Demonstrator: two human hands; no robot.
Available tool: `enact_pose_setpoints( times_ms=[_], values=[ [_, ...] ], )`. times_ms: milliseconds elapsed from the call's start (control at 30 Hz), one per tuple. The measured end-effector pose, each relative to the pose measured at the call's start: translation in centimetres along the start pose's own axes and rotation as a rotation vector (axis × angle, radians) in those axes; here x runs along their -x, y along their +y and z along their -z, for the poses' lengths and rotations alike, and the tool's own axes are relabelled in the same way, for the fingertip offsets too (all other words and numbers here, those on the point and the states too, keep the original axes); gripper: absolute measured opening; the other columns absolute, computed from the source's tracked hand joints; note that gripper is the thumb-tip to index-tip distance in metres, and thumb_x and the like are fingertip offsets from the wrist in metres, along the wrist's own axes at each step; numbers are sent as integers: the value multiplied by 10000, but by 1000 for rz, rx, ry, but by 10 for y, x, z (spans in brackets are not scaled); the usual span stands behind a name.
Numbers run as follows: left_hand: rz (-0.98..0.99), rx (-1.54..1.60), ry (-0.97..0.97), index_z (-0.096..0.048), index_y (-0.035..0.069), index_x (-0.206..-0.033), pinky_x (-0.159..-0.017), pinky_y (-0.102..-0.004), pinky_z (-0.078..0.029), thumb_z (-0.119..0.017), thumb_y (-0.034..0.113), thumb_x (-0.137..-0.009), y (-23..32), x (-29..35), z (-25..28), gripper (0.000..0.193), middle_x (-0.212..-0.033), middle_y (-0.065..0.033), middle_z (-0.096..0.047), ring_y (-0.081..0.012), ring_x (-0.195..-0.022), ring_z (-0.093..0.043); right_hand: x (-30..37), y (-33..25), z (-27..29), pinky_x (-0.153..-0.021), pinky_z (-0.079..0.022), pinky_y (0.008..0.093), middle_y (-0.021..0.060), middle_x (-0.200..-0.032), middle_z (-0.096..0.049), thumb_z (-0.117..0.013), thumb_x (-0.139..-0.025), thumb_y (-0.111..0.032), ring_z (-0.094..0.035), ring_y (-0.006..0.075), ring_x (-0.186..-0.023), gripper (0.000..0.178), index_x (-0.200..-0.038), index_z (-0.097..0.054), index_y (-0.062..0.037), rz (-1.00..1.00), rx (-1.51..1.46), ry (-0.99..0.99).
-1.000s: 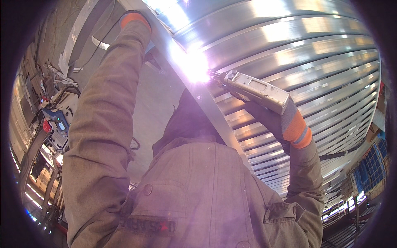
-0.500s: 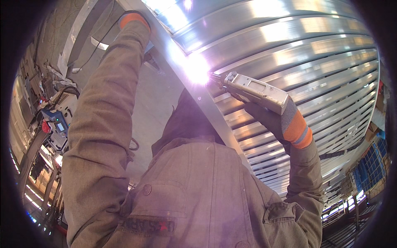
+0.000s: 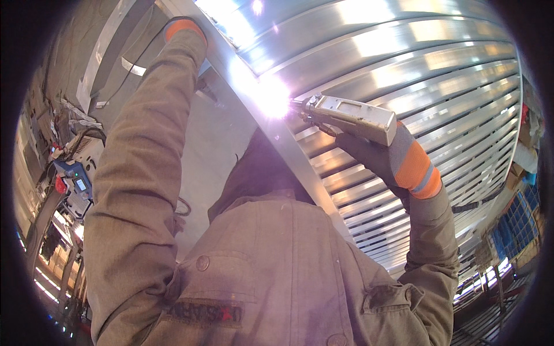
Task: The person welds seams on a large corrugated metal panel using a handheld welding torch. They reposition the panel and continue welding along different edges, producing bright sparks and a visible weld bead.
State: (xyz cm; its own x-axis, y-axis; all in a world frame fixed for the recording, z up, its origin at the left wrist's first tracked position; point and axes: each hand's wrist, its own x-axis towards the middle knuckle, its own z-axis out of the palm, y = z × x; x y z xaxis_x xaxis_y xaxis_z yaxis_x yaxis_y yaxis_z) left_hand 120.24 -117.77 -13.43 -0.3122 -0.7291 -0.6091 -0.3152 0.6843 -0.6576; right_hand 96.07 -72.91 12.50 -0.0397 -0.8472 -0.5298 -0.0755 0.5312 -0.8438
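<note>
My right hand (image 3: 375, 155), in a grey glove with an orange cuff, is wrapped round a boxy pale metal welding gun (image 3: 355, 117). Its nozzle points left at a glaring weld spot (image 3: 271, 99) on the long metal frame bar (image 3: 311, 179), where the slatted metal panel (image 3: 404, 81) meets it. The glare hides the joint and the nozzle's very tip. My left arm stretches forward to the bar's far part. Only the orange cuff of my left hand (image 3: 184, 27) shows plainly; its fingers are hidden.
On the left stands a machine with a small lit screen (image 3: 79, 183), among cables and scraps. Curved metal strips (image 3: 104, 55) lie on the floor (image 3: 216, 138) at the far left. A blue gridded stack (image 3: 516, 225) is at the right edge.
The welding gun has tilted slightly flatter, and my right forearm has shifted a little outward. The bright spot still glows at the nozzle. My left arm is nearly unmoved.
</note>
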Motion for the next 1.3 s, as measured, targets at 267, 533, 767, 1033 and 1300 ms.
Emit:
enact_pose_setpoints(
  times_ms=[267,533,767,1033,1300],
  values=[
    [-56,85,57,-696,167,-1481,-1153,-396,-511,-525,357,-1144,0,57,55,423,-1524,-59,-687,-275,-1377,-654,-13,-31,1,-699,-536,258,0,-1034,-768,-730,-1058,-181,-648,84,-829,381,-1431,-738,-107,-202,78,-19],
    [-83,32,42,-676,182,-1518,-1175,-431,-492,-565,402,-1098,24,25,0,487,-1564,-79,-657,-299,-1430,-624,33,-39,-1,-798,-618,315,91,-1096,-803,-777,-1061,-233,-739,153,-932,405,-1406,-720,-30,-187,124,61],
    [0,-13,190,-573,127,-1621,-1248,-443,-415,-528,382,-1118,153,76,-60,565,-1648,-113,-578,-321,-1504,-555,100,21,-28,-858,-637,342,141,-1170,-807,-815,-1009,-143,-779,190,-1022,416,-1385,-721,7,-42,78,146],
    [4,81,192,-658,150,-1532,-1176,-433,-476,-525,288,-1126,180,120,-47,449,-1553,-92,-657,-293,-1424,-621,113,56,-37,-763,-638,331,140,-1063,-820,-809,-1032,-220,-790,185,-919,383,-1336,-752,7,86,106,174],
    [-79,-118,87,-784,200,-1371,-1055,-417,-557,-636,244,-1070,146,128,-50,339,-1403,-29,-761,-257,-1311,-699,102,64,-25,-656,-593,281,83,-956,-771,-785,-1057,-276,-721,114,-799,365,-1293,-757,1,1,-26,104]
  ],
)
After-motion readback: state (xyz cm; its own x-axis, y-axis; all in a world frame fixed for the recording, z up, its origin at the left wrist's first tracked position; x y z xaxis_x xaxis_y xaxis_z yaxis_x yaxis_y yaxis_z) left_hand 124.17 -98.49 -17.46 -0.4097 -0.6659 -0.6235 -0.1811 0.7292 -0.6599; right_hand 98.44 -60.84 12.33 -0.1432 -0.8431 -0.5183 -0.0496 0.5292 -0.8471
